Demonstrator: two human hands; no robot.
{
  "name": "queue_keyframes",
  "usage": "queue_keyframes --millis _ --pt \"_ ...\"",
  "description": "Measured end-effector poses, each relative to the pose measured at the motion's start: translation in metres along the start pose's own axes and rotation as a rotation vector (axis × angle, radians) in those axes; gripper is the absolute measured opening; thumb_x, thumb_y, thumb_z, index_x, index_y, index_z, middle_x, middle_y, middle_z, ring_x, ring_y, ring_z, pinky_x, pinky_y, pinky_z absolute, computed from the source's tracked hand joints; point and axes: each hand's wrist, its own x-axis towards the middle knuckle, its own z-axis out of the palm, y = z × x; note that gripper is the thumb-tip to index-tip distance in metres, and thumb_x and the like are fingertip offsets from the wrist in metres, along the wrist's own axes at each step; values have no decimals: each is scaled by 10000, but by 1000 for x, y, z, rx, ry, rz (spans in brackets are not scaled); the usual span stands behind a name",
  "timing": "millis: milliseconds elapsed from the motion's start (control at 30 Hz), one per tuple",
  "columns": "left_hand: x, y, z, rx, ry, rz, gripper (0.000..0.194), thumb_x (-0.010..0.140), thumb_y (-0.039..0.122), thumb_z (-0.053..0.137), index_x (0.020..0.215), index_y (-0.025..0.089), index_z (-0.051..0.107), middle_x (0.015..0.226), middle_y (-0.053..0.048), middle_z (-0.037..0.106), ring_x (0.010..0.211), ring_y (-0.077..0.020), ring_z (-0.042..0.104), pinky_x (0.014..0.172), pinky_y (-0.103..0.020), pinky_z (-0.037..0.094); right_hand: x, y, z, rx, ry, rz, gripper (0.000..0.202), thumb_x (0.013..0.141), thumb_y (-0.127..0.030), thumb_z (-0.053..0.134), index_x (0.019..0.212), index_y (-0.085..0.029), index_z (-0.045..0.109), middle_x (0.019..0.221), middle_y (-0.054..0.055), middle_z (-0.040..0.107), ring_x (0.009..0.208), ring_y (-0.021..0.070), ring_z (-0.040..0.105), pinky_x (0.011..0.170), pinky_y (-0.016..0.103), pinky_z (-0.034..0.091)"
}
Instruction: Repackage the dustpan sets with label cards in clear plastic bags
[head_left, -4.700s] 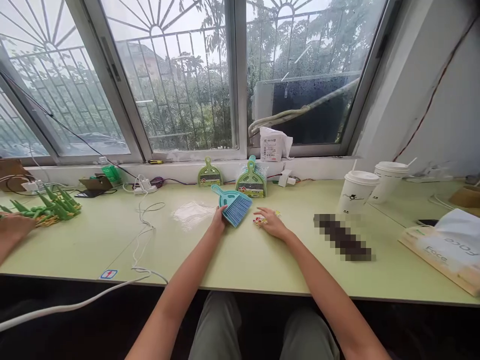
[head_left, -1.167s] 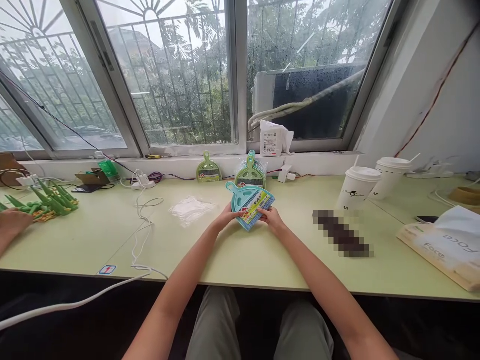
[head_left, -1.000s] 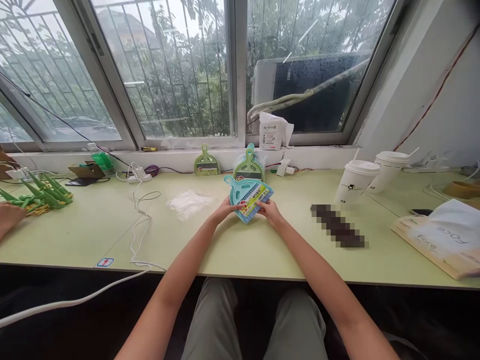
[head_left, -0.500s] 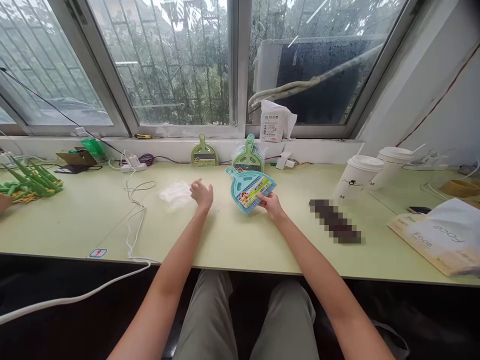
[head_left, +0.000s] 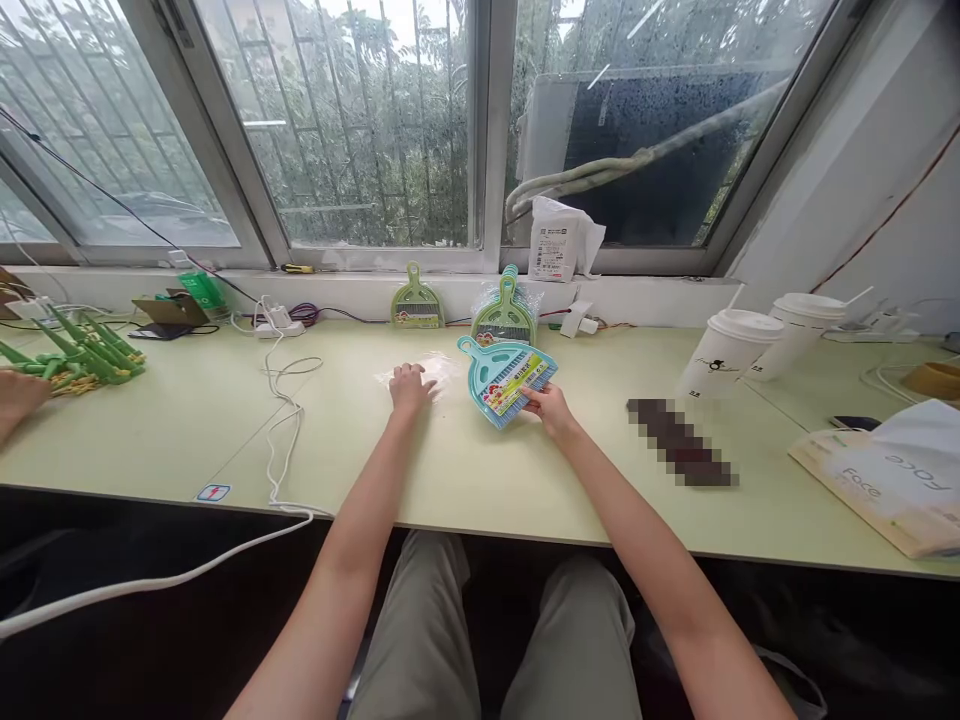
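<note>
My right hand (head_left: 550, 408) is closed on the lower right edge of a light-blue mini dustpan and brush set (head_left: 501, 372). The set is tilted, with its handle up to the left and a colourful label across the bristles. Left of it, my left hand (head_left: 410, 388) lies over a crumpled clear plastic bag (head_left: 444, 370), fingers curled down onto it. The bag spreads out on both sides of that hand, and the fingertips are partly hidden. Behind the blue set leans a stack of green dustpan sets (head_left: 505, 318) in clear wrapping. Another green dustpan set (head_left: 417, 302) stands against the wall.
Two lidded paper cups (head_left: 727, 352) and a tissue pack (head_left: 870, 490) are on the right, near a pixelated dark object (head_left: 682, 443). A white cable (head_left: 277, 430) crosses the left side. Another person's hand (head_left: 21, 398) is beside green plastic pieces (head_left: 94, 355) at far left.
The clear plastic bag has slid right, from left of my left hand to beneath and around it. My left fingers have lowered and curled. The blue set stays in my right hand.
</note>
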Motion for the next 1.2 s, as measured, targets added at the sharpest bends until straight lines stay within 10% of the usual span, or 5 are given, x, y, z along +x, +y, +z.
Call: queue_keyframes --millis 333,667,967,1200 --pt "-2 7 -4 -127 -293 290 279 684 367 743 916 211 741 961 -69 699 872 -231 618 701 -276 438 -4 -7 4 -15 -116 122 203 739 -99 691 938 -135 668 966 92 749 832 208 724 801 372 606" --pt "-3 7 -8 -27 -23 101 165 852 227 510 921 224 660 908 -85 692 850 -245 624 689 -309 420 -16 -17 5 -137 -260 129 215 704 -133 737 914 -140 693 972 97 747 809 212 723 726 349 623" --pt "-16 31 -7 -234 236 62 132 894 279 502 868 220 617 844 -52 676 775 -216 611 666 -301 391 -9 -12 3 -142 -64 32 287 680 -121 747 953 -148 660 967 90 742 829 216 716 721 377 625" --pt "-27 55 -2 -322 299 429 140 899 307 535 887 213 638 806 -50 642 864 -208 573 761 -306 432 -15 -7 11 -157 -258 63 345 630 -202 807 943 -162 666 971 88 739 824 221 711 747 398 620"
